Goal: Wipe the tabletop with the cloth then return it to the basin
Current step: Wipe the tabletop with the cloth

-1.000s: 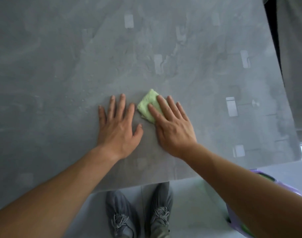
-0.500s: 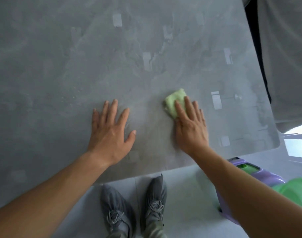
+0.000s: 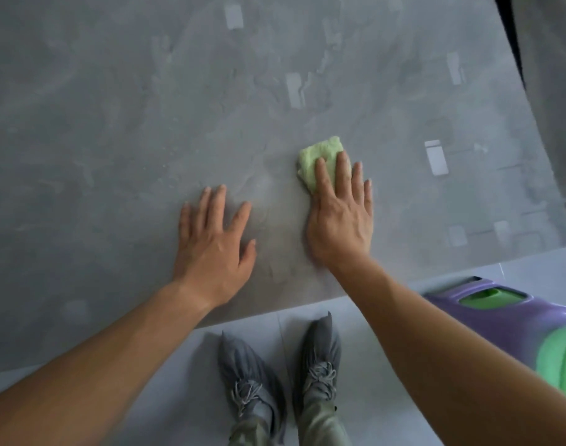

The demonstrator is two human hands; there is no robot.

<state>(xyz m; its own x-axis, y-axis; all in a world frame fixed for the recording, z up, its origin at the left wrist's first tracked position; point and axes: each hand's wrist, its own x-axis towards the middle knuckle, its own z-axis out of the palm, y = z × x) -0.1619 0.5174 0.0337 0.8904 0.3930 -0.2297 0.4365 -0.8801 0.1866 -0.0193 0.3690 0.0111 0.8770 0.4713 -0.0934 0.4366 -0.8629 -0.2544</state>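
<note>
cloth: pale green, folded into a small wad, flat on the counter – right of centre, near the front edge
right hand: palm down on the cloth's near part, fingers straight and close together, pressing it to the surface – no curl round it, far end of the cloth sticks out past the fingertips
left hand: flat on bare counter just left of the right hand, fingers spread wide, holding nothing, apart from the cloth
counter: grey, stone-look, glossy; pale rectangular reflections scattered over it; small droplets left of the cloth
counter edge: front edge runs diagonally, rounded corner at far right
basin: green, bottom right below counter level, mostly cut off by the frame and the right forearm
stool: purple plastic, under the basin, with a slot in its top showing green – on the floor by the counter's right corner
floor: light grey tile
shoes: grey, laced, both toes pointing at the counter, standing just short of its front edge
contents of basin: cannot tell
</note>
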